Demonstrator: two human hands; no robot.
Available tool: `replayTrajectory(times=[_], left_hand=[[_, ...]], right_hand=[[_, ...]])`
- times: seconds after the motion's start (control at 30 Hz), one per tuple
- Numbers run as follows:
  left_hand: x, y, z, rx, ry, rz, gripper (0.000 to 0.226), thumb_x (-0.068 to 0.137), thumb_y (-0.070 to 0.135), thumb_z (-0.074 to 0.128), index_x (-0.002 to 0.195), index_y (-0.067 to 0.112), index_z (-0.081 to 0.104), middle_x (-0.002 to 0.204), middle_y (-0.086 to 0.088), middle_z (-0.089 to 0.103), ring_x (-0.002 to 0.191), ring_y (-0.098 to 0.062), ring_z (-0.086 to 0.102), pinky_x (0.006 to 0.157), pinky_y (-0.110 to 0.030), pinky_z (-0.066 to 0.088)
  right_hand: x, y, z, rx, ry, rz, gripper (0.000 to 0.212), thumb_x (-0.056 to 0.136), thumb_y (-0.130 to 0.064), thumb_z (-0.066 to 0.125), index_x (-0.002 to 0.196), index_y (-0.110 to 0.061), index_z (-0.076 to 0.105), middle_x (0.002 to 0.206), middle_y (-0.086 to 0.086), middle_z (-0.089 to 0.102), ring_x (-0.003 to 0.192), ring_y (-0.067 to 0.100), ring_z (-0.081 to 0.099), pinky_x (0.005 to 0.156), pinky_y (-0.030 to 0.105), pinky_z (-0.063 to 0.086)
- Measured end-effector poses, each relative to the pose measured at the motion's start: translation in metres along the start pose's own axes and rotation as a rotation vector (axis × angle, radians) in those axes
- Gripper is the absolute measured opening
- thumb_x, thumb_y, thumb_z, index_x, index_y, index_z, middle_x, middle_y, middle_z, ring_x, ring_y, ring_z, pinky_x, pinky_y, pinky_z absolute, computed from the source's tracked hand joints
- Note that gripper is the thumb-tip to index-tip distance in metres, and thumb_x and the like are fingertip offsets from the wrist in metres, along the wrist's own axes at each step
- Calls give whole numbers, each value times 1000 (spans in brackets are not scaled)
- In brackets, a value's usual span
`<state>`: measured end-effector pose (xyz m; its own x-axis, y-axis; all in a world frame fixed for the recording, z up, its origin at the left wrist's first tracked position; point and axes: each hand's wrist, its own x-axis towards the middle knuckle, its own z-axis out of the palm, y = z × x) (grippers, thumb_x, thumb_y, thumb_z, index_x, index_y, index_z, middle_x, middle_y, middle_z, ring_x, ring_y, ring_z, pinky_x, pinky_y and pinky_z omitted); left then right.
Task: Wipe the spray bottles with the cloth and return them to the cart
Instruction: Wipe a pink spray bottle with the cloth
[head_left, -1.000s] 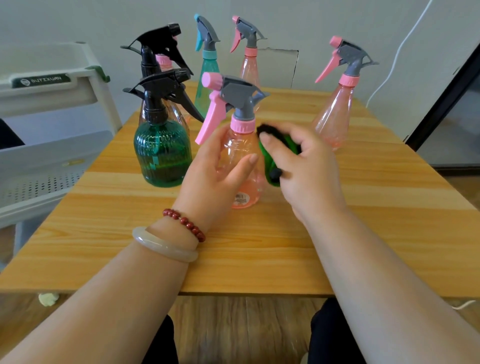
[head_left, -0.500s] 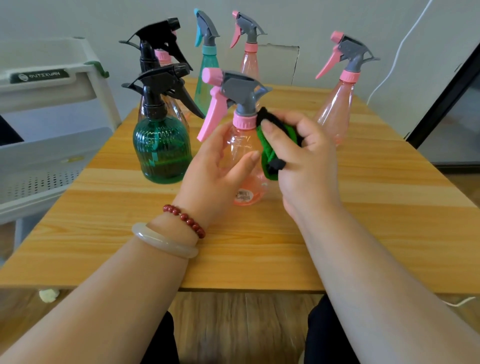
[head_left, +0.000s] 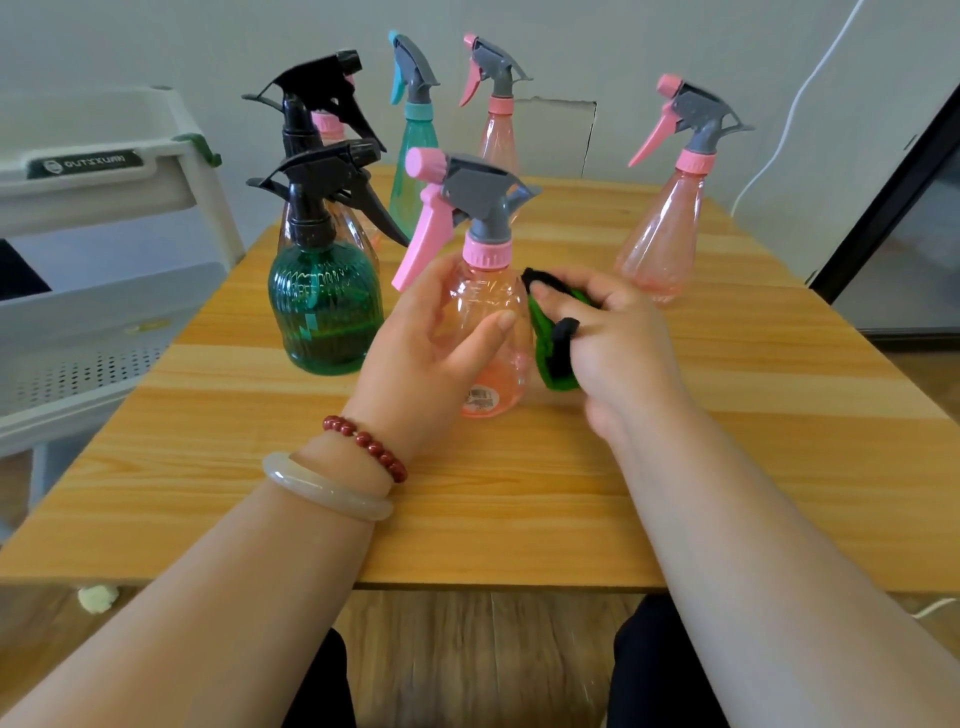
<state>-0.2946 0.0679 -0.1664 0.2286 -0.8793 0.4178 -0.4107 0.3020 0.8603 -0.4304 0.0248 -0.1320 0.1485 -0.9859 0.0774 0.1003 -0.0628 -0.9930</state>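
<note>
A clear pink spray bottle (head_left: 485, 306) with a grey head and pink trigger stands upright on the wooden table (head_left: 519, 493). My left hand (head_left: 431, 348) grips its body from the left, thumb across the front. My right hand (head_left: 618, 343) holds a bunched green cloth with black edging (head_left: 553, 343) against the bottle's right side. Behind stand a dark green ribbed bottle with a black head (head_left: 324, 306), another black-headed bottle (head_left: 317, 104), a teal bottle (head_left: 415, 135) and two more pink bottles (head_left: 498, 124) (head_left: 665, 228).
A white plastic cart (head_left: 104, 208) with a perforated shelf stands just left of the table. A white cable (head_left: 800, 98) hangs on the wall at the right, beside a dark door frame (head_left: 893, 171). My knees are under the table's near edge.
My right hand slid the cloth up to the bottle's neck, then back down along its right side. My left hand kept its grip on the bottle.
</note>
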Motion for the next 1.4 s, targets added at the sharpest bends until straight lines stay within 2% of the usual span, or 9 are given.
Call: replayTrajectory(times=[0.2, 0.4, 0.57, 0.67, 0.83, 0.93, 1.03, 1.2, 1.4], left_hand=[[-1, -4, 1, -44, 25, -10, 72, 81, 53, 62, 140, 25, 33, 137, 3, 54, 126, -10, 54, 101, -43, 50], [-1, -1, 0, 44, 46, -19, 70, 72, 63, 73, 125, 31, 40, 125, 7, 54, 110, -3, 58, 92, -36, 54], [0, -1, -2, 152, 76, -1, 73, 76, 48, 70, 139, 20, 44, 124, 6, 40, 106, 8, 43, 94, 4, 29], [0, 0, -2, 154, 44, 19, 77, 78, 55, 64, 142, 17, 44, 123, 7, 44, 110, -1, 48, 98, -4, 35], [0, -4, -2, 10, 72, -14, 57, 79, 45, 64, 129, 28, 44, 121, 16, 59, 111, 4, 58, 96, -21, 47], [-1, -2, -1, -8, 36, -53, 50, 81, 40, 56, 128, 30, 43, 113, 15, 62, 101, 4, 60, 88, -20, 48], [-1, -2, 0, 10, -7, -8, 61, 79, 51, 63, 131, 25, 45, 118, 9, 61, 108, -1, 59, 92, -20, 48], [-1, 1, 2, 136, 24, 2, 91, 64, 66, 68, 139, 23, 43, 120, 9, 43, 107, 15, 41, 89, 5, 29], [1, -3, 0, 82, -15, 5, 97, 66, 67, 74, 143, 19, 43, 128, 7, 55, 117, -2, 53, 100, -14, 41]], right_hand=[[-4, -6, 9, 130, -87, -338, 16, 89, -9, 69, 86, -25, 71, 83, -8, 71, 79, 9, 66, 66, 22, 52], [4, 13, 3, -117, 10, 1, 13, 90, -16, 70, 85, -28, 71, 80, -8, 72, 67, 7, 66, 62, 30, 54], [-2, 0, 9, 102, -29, -232, 15, 89, -11, 70, 86, -27, 72, 85, -10, 73, 84, 7, 68, 74, 22, 52], [-5, 0, 11, 47, 3, -293, 14, 89, -12, 70, 87, -26, 70, 85, -11, 72, 82, 6, 67, 74, 24, 53], [7, 19, 4, -50, 77, 80, 15, 88, -13, 71, 79, -25, 70, 77, 0, 71, 69, 18, 65, 67, 36, 53], [5, 11, 6, 68, 36, -65, 16, 88, -11, 71, 80, -25, 72, 80, -4, 73, 74, 14, 67, 66, 29, 53], [-2, -1, 10, 167, -44, -241, 17, 89, -9, 69, 84, -25, 73, 82, -6, 72, 78, 14, 64, 67, 29, 51], [7, 12, 4, -31, 34, 19, 13, 87, -12, 72, 82, -24, 73, 78, -2, 72, 69, 15, 64, 68, 36, 57], [5, -2, 7, 230, 14, -97, 15, 87, -6, 69, 82, -19, 72, 77, -4, 72, 75, 12, 66, 68, 26, 54]])
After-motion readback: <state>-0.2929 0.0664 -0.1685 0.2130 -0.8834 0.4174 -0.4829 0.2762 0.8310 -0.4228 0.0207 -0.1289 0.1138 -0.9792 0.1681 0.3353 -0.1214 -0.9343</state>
